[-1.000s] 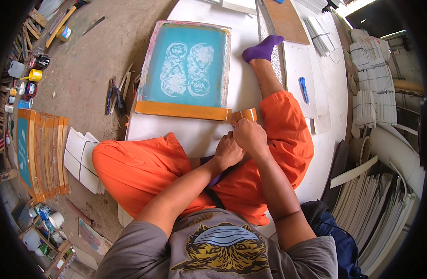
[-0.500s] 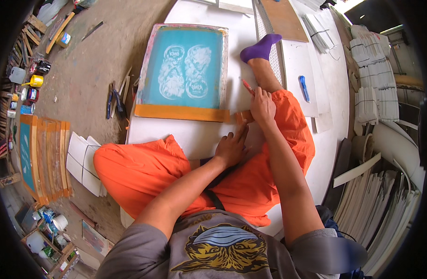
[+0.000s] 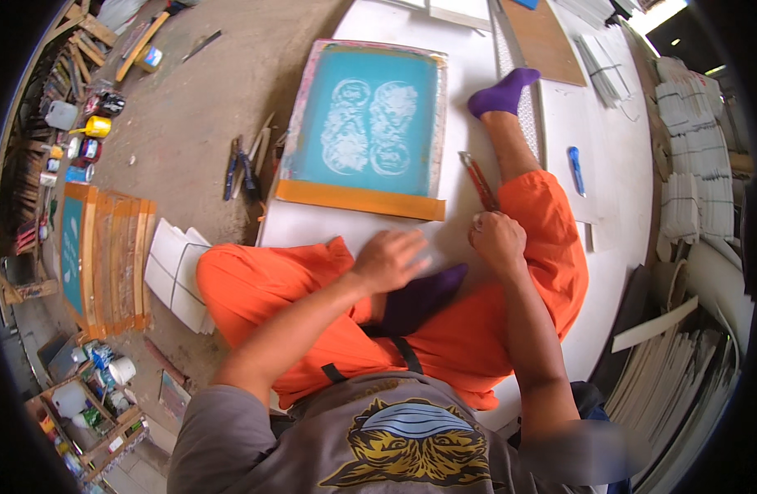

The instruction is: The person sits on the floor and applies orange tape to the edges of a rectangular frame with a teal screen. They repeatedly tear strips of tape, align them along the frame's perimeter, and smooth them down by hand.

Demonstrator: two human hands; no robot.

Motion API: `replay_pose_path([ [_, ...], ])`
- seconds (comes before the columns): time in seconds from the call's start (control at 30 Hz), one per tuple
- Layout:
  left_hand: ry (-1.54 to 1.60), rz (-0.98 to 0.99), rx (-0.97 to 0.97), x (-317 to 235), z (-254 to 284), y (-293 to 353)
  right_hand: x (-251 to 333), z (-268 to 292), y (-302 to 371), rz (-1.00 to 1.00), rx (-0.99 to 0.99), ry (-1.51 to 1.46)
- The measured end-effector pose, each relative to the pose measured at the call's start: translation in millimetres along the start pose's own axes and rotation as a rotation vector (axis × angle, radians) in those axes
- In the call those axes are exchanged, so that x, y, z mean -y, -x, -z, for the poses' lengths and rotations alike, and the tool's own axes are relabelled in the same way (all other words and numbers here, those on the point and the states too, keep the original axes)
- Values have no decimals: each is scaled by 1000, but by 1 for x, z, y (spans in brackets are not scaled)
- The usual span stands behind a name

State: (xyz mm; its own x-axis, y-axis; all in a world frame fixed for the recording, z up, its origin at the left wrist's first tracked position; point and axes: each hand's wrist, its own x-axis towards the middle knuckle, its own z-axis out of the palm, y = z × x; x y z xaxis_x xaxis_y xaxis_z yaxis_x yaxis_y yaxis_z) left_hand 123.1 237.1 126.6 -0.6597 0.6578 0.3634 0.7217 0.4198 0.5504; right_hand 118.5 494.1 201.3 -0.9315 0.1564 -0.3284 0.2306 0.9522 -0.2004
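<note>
My left hand (image 3: 392, 259), a little blurred, hovers with fingers stretched out and nothing visible in it. To its right, my right hand (image 3: 499, 239) is closed, fingertips pinched together; a small pale bit shows at them, too small to name. A red utility knife (image 3: 479, 183) lies just beyond that hand, its near end meeting the knuckles. A screen-printing frame (image 3: 439, 123) with teal mesh and two white mirrored designs lies flat on the white tabletop (image 3: 461, 115). Brown tape (image 3: 362, 202) covers its near edge, ahead of my left hand.
A blue utility knife (image 3: 576, 171) lies on the right, near a brown board (image 3: 543, 41) and tied paper (image 3: 602, 70). My orange-trousered legs flank the work area. More printing frames (image 3: 115, 255) and a tied paper stack (image 3: 179, 272) stand on the left floor; paper bundles line the right.
The view has shifted left. My right hand has drawn back toward me, uncovering the red utility knife. My left hand has moved left, away from it. The loose brown piece between them no longer shows.
</note>
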Motion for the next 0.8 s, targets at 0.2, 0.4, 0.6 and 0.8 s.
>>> replay_pose_path([
  [0.2, 160, 934, -575, 149, 104, 45, 36, -64, -22, -81, -318, -532],
  [0.4, 714, 1552, -396, 222, 132, 80, 41, -110, -48, -295, -255, -795],
  [0.6, 685, 1569, -258, 228, 123, 83, 20, -140, -59, -282, -193, -992],
  [0.8, 690, 1523, -346, 232, 116, 87, 7, -155, -58, -285, -196, -1096],
])
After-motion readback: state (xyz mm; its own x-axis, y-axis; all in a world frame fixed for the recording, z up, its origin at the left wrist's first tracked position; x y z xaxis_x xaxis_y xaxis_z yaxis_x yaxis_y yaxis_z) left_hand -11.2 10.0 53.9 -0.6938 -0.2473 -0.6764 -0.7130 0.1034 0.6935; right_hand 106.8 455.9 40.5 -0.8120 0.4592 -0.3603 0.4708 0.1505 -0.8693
